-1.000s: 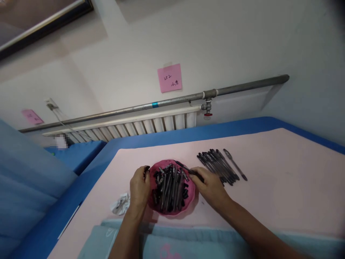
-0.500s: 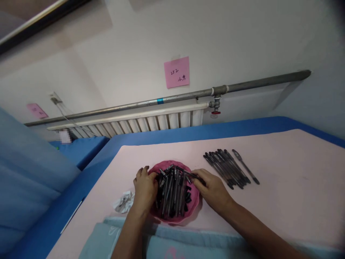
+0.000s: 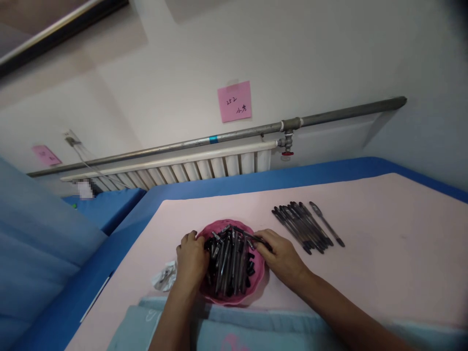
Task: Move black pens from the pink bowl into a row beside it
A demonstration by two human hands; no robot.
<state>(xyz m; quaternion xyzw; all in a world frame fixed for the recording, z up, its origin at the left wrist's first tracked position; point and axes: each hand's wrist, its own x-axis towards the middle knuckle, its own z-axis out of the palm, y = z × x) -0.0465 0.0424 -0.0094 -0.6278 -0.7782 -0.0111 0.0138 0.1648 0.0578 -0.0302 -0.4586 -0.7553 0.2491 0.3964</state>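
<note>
At the right rim of the basket (image 3: 260, 274), the right hand (image 3: 278, 252), forearm (image 3: 334, 303) slanting in from near right, pinches a pen (image 3: 242, 231) that points far left, its long axis slanted across the black pieces (image 3: 230, 267) inside. Opposite, the left hand (image 3: 192, 259) curls over the rim; whether it grips anything, I can't tell from here.

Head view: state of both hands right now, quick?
Left hand: at the pink basket, fingertips partly hidden; grip cannot be told.
Right hand: closed, holding a dark pen.
</note>
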